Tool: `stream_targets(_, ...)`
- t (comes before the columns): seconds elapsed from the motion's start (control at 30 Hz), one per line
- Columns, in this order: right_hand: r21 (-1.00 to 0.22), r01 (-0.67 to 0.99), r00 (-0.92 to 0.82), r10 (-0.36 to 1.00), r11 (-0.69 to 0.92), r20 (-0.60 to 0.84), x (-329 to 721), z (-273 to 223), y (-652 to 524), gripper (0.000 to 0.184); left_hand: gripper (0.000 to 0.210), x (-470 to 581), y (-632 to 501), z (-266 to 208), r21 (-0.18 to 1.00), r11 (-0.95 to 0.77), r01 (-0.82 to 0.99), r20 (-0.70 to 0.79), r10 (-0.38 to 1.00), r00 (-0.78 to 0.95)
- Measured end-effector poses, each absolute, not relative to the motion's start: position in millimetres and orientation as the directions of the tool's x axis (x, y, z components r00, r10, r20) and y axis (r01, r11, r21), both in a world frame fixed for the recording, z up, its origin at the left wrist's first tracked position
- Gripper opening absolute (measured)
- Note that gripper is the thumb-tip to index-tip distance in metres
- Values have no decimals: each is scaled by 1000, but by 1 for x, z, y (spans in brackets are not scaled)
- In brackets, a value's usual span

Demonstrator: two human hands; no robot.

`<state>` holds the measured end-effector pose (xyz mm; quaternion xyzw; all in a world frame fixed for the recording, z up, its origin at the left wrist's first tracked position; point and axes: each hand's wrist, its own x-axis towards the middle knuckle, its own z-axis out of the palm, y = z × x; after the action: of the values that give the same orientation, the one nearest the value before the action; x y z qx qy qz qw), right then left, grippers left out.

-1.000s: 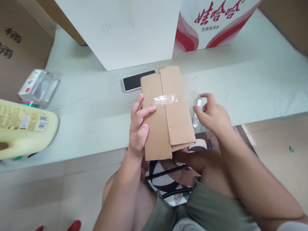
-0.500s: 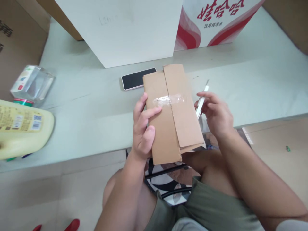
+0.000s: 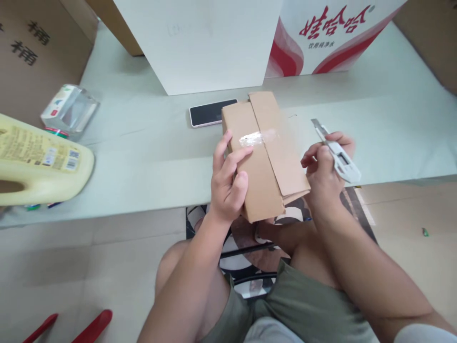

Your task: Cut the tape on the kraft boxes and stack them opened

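A small brown cardboard box point(image 3: 259, 166) is held tilted over the table's front edge. Clear tape point(image 3: 254, 138) lies across the seam between its two top flaps. My left hand point(image 3: 230, 183) grips the box along its left side, fingertips on the top flap close to the tape. To the right of the box, my right hand point(image 3: 326, 164) is closed around a white utility knife point(image 3: 343, 161). The knife's metal blade is out and points up and to the left, apart from the box. Behind the box, a phone point(image 3: 210, 113) lies flat, partly covered by it.
White cartons point(image 3: 210, 47) stand at the back of the pale table point(image 3: 143, 166), one with red print point(image 3: 332, 38). On the left are a clear bottle point(image 3: 73, 109) lying down, a yellow jug point(image 3: 53, 162) and a large brown carton point(image 3: 46, 47). Red legs point(image 3: 93, 326) show on the floor.
My right hand has turned the knife from beside the box so its body shows and its blade points up-left. The view has shifted slightly; the left hand keeps its grip on the box.
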<state>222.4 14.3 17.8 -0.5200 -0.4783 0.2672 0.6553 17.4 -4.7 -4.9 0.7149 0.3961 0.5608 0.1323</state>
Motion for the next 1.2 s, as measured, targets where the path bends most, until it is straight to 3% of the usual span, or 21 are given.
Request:
stream_targets(0.1,-916,86,442,809,392,388,219,25,15,14,44,21,-5,-5,635,-653,413,702,710,45)
stream_targets(0.17,-850,90,464,734,519,497,215,35,8,12,44,26,-7,-5,626,-655,425,714,699,26)
stream_targets(0.23,-759,168,409,656,629,634,210,48,-4,8,44,31,-10,-4,615,-636,466,718,696,3)
stream_targets(0.4,-572,401,168,557,715,813,197,62,-28,30,50,42,-16,-3,595,-580,556,716,697,-39)
stream_targets(0.6,-628,504,11,722,593,692,197,54,-25,50,47,40,-10,-9,612,-631,477,734,677,-47)
stream_targets(0.8,-464,667,-196,738,583,646,204,61,-29,45,47,40,-7,-8,614,-619,490,725,688,-38)
stream_targets(0.97,-449,681,-203,738,579,643,203,58,-30,39,45,41,-6,-9,630,-642,436,733,677,-62)
stream_targets(1.2,-378,758,-213,749,531,627,199,61,-30,35,52,38,-8,-10,602,-586,543,707,707,-21)
